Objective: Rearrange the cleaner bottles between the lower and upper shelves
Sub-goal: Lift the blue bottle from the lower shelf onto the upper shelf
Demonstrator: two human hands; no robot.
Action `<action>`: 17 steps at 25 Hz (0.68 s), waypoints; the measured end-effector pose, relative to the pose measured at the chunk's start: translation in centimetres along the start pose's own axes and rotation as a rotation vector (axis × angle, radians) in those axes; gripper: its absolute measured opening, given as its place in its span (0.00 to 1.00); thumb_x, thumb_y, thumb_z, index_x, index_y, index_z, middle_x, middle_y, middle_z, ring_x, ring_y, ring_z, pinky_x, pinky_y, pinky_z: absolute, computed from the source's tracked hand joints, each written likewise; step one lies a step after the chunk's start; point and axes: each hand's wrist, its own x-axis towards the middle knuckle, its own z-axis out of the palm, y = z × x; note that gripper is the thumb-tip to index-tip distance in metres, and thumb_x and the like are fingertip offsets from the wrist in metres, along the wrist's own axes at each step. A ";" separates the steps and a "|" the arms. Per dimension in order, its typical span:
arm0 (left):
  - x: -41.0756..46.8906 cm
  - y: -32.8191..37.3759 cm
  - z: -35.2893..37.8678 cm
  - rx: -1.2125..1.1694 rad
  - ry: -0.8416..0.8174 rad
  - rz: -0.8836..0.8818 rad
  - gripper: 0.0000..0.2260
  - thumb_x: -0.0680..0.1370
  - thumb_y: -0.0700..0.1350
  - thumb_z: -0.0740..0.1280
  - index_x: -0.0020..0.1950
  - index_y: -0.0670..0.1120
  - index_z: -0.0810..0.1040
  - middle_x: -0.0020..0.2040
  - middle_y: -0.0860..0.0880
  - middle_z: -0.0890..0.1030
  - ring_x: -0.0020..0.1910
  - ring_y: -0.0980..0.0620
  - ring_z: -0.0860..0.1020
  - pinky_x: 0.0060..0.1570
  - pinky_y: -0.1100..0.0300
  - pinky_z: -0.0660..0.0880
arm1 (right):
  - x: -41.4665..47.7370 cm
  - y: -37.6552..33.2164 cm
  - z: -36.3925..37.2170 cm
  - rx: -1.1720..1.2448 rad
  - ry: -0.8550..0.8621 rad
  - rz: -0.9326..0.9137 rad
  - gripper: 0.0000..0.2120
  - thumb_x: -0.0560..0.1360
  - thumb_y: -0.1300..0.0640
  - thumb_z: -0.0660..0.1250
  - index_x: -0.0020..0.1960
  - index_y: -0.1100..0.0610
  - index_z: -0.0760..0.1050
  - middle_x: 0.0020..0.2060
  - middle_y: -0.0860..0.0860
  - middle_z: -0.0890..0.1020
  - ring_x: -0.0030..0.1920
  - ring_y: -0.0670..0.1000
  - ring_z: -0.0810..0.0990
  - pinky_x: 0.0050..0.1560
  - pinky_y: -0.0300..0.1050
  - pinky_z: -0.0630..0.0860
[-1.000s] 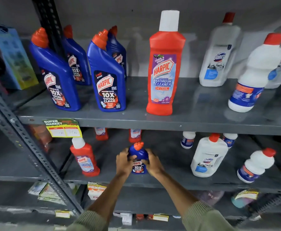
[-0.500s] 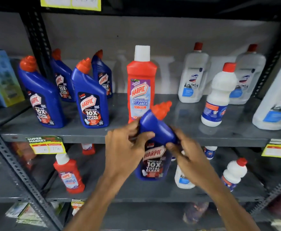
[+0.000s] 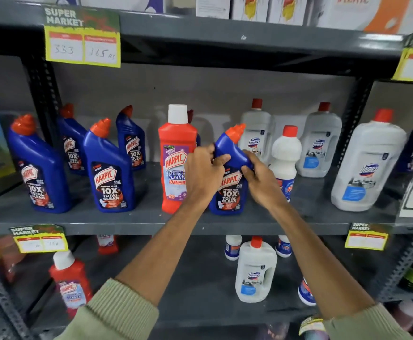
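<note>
Fingers (image 3: 221, 160) of the left hand (image 3: 204, 171) wrap the shoulder of a blue Harpic bottle (image 3: 230, 177), and the right hand (image 3: 261, 179) closes on its other side just below the angled orange cap, so both hands grip the one bottle. It stands on the upper shelf (image 3: 136, 218), near the front edge, and whether its base is fully down I cannot tell. The step in hand looks like setting this bottle in place on the upper shelf; the next move calls for letting go without tipping it, perhaps after a small nudge to square it. The gap is tight: the red Harpic bathroom cleaner (image 3: 176, 158) stands just beside it on the left, and a small white bottle (image 3: 286, 155) just beside it on the right, behind the right hand. On the lower shelf (image 3: 200, 278) a white Domex bottle (image 3: 254, 273) and a red bottle (image 3: 71, 283) are among those not yet shifted.
</note>
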 end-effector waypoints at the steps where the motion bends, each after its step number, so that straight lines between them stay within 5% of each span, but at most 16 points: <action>1: -0.2 -0.3 0.3 0.003 0.002 -0.007 0.06 0.75 0.45 0.71 0.42 0.43 0.80 0.30 0.50 0.80 0.27 0.55 0.76 0.31 0.59 0.70 | 0.1 0.4 0.2 -0.003 -0.013 0.007 0.19 0.82 0.61 0.57 0.73 0.56 0.65 0.53 0.49 0.77 0.46 0.38 0.77 0.40 0.18 0.70; 4: -0.6 -0.6 0.5 0.018 0.008 0.009 0.06 0.77 0.45 0.69 0.48 0.42 0.80 0.34 0.48 0.83 0.29 0.56 0.78 0.31 0.65 0.71 | 0.5 1.5 0.6 0.050 -0.021 0.001 0.18 0.83 0.59 0.56 0.72 0.56 0.65 0.54 0.52 0.79 0.50 0.48 0.82 0.40 0.22 0.74; 10: -2.1 -0.7 -1.4 0.061 -0.100 0.070 0.05 0.78 0.44 0.68 0.46 0.42 0.78 0.38 0.45 0.84 0.35 0.53 0.82 0.39 0.53 0.81 | 0.7 2.3 0.8 0.073 -0.035 0.047 0.21 0.83 0.56 0.57 0.75 0.54 0.62 0.62 0.57 0.79 0.52 0.44 0.80 0.43 0.27 0.78; 13: -3.1 -0.9 -5.1 0.066 0.053 0.164 0.07 0.78 0.47 0.68 0.46 0.43 0.78 0.41 0.40 0.85 0.36 0.54 0.80 0.43 0.49 0.83 | 0.1 1.1 0.7 -0.027 0.060 0.056 0.26 0.81 0.52 0.60 0.77 0.55 0.60 0.68 0.57 0.74 0.64 0.53 0.76 0.57 0.37 0.75; 15: -3.1 -1.3 -8.0 -0.024 0.234 0.159 0.09 0.77 0.46 0.70 0.55 0.45 0.82 0.48 0.47 0.88 0.41 0.59 0.84 0.48 0.59 0.83 | -1.5 -1.4 1.0 -0.134 0.353 -0.152 0.23 0.81 0.53 0.62 0.74 0.56 0.65 0.66 0.55 0.73 0.66 0.50 0.73 0.63 0.36 0.70; 17: -2.2 -2.5 -9.6 -0.091 0.333 0.097 0.16 0.76 0.44 0.71 0.63 0.41 0.79 0.51 0.58 0.83 0.46 0.68 0.82 0.50 0.75 0.77 | -2.6 -4.5 2.2 -0.081 0.479 -0.369 0.17 0.80 0.58 0.63 0.69 0.58 0.72 0.57 0.52 0.77 0.54 0.44 0.76 0.54 0.29 0.73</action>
